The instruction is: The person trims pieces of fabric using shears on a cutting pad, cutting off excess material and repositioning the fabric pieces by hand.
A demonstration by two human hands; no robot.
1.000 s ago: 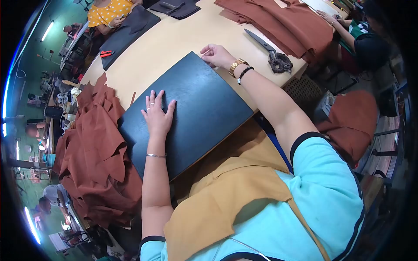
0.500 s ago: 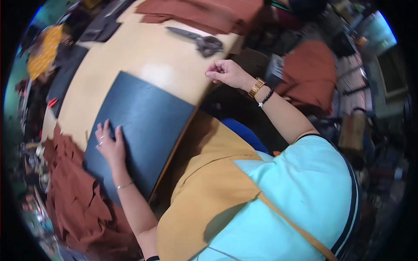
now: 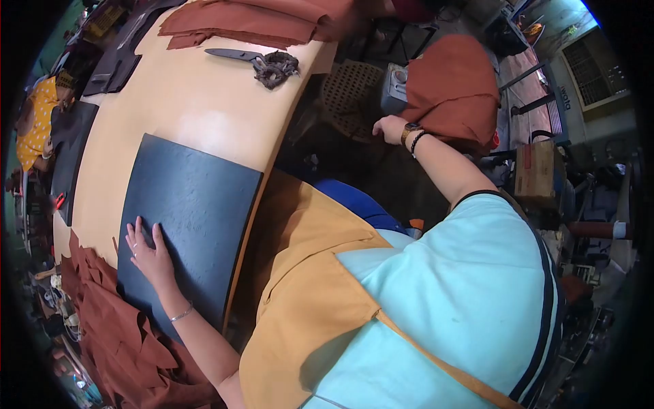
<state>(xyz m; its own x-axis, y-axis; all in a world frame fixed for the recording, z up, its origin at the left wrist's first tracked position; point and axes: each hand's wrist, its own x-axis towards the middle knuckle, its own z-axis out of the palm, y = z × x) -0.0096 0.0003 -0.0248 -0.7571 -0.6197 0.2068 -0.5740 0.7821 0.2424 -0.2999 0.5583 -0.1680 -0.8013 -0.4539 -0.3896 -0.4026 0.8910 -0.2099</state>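
My left hand lies flat with spread fingers on a dark blue-black board at the table's near edge. Out past the table's right side, my right hand hangs in the air with its fingers curled together; whatever they may hold is too small to make out. Beyond that hand are a grey metal box and a stool or seat draped with reddish-brown material. Large dark shears with wrapped handles rest on the table beyond the board.
Reddish-brown sheets lie at the table's far end, and a heap of brown scraps is at lower left. A person in yellow is at far left. A woven chair and cardboard box stand right.
The view has turned to the right. My right hand has moved from above the board's far corner out beyond the table's edge. My left hand has stayed on the board.
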